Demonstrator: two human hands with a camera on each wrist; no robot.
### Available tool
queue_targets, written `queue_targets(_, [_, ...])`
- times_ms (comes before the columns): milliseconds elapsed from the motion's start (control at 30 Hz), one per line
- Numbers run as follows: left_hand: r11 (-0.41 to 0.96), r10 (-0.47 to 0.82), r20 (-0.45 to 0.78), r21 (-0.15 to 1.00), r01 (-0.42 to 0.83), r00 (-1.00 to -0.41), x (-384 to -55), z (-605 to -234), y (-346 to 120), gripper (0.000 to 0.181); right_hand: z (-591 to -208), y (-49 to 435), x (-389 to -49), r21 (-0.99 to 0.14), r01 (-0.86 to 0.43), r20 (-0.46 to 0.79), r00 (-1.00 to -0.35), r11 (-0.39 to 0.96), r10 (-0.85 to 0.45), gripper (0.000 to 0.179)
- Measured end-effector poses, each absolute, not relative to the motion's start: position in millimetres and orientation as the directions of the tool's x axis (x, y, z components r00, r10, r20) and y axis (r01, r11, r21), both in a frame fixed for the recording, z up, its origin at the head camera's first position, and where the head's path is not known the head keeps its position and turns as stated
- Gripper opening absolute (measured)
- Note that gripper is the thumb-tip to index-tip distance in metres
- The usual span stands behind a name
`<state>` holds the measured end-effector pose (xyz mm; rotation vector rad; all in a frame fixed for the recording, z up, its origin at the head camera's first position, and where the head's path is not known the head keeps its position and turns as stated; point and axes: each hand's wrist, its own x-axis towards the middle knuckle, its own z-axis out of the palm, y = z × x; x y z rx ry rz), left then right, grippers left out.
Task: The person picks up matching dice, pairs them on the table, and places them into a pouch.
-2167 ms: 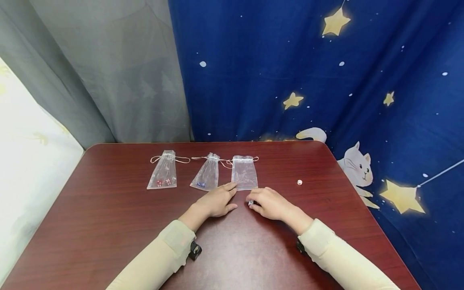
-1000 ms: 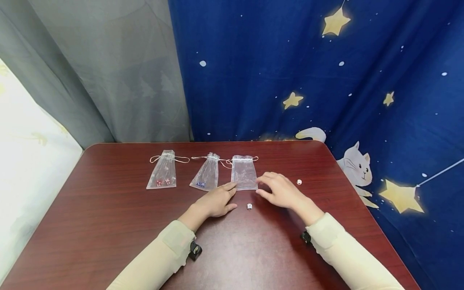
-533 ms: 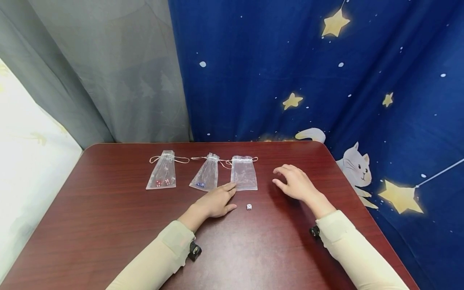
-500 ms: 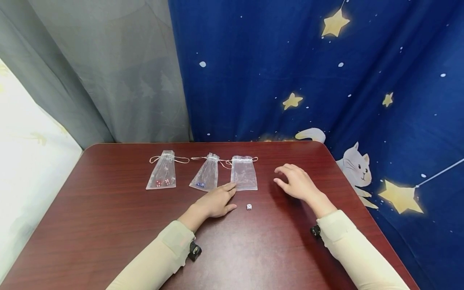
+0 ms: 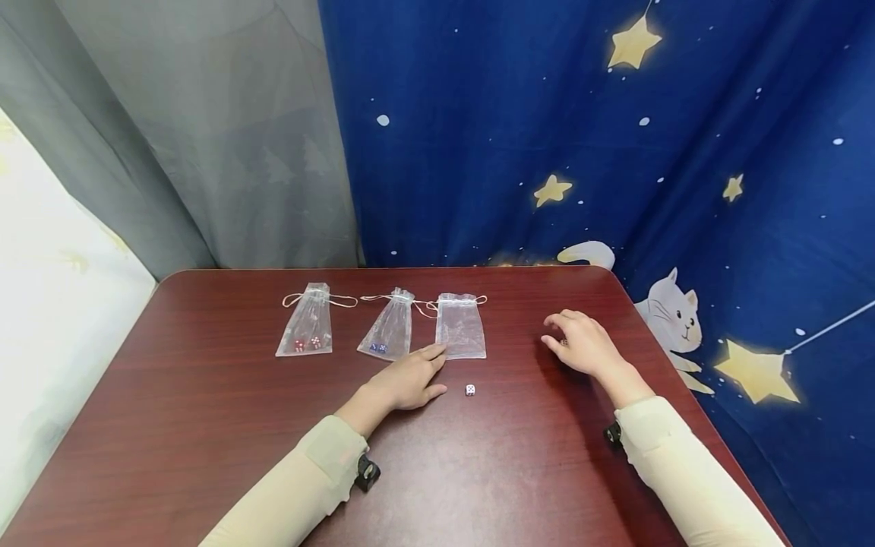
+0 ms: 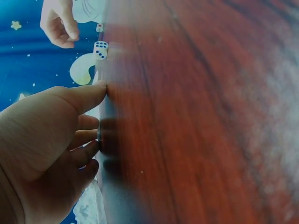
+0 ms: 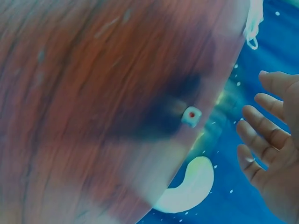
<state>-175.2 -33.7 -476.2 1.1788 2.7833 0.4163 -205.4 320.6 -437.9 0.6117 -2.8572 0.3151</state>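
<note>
My left hand [image 5: 403,380] lies on the table with straight fingers, its fingertips at the lower left corner of an organza drawstring bag [image 5: 461,328] in which no dice show. Near its thumb is a white die [image 5: 469,390], also seen in the left wrist view [image 6: 100,50]. My right hand [image 5: 584,342] hovers with relaxed, parted fingers over another white die [image 7: 191,116], which shows one red dot in the right wrist view; in the head view the hand nearly covers it. A middle organza bag [image 5: 391,323] contains blue dice [image 5: 378,348].
Farther left lies an organza bag [image 5: 309,319] with red dice [image 5: 307,344] inside. White drawstrings [image 5: 343,301] stick out from the bags. The wooden table [image 5: 205,425] ends at a far edge before grey and blue curtains [image 5: 478,137].
My right hand has let go of the white die near the third bag and moved right, over the other white die. The left hand has stayed in place.
</note>
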Motion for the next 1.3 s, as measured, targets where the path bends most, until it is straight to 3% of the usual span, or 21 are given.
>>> queue_targets(933, [0.667,0.711,0.013,0.302,0.680,-0.703,-174.5,-473.1,-34.6,0.060,-455.8,353.7,-205.4,-0.170,-0.322,0.070,-0.947,0.931,-0.314,0.025])
queue_targets(1300, [0.672,0.706,0.005,0.314,0.671,-0.708,-173.6,-473.0,-34.4,0.061,-459.9,349.3,-210.8,-0.188,-0.351,0.083,-0.936,0.917,-0.341,0.017])
